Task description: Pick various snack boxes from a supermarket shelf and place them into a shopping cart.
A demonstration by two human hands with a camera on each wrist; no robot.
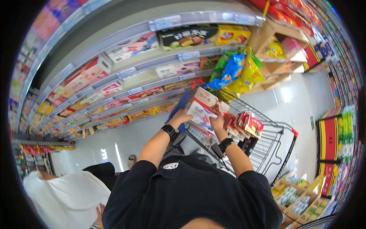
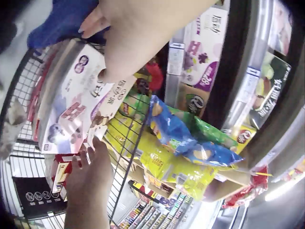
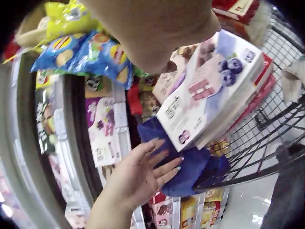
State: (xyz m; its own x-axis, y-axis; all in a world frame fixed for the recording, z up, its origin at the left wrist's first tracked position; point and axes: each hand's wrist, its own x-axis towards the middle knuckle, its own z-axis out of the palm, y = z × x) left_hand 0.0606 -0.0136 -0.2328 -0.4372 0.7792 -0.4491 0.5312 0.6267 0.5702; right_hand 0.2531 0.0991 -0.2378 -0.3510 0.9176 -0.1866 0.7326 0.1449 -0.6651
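Observation:
A white box with blueberry and wafer pictures (image 1: pixel 200 114) lies on other flat boxes in a wire shopping cart (image 1: pixel 267 149). My left hand (image 1: pixel 182 115) is at its left end, fingers loosely spread beside a blue cloth (image 3: pixel 186 169), as the right wrist view shows. At the opposite end my right hand (image 1: pixel 217 122) has its fingers extended along the box's edge, seen in the left wrist view (image 2: pixel 90 176). Behind lies a pale box with a brown picture (image 1: pixel 209 99), partly covered by the blueberry box. Red snack boxes (image 1: pixel 251 126) lie to the right.
Shelves of boxed snacks (image 1: pixel 137 91) run along the left and front. Blue and yellow chip bags (image 1: pixel 246 78) hang by the cart's far side. A person in a white top (image 1: pixel 65 200) is at the lower left. Wooden display bins (image 1: pixel 301 202) stand at the lower right.

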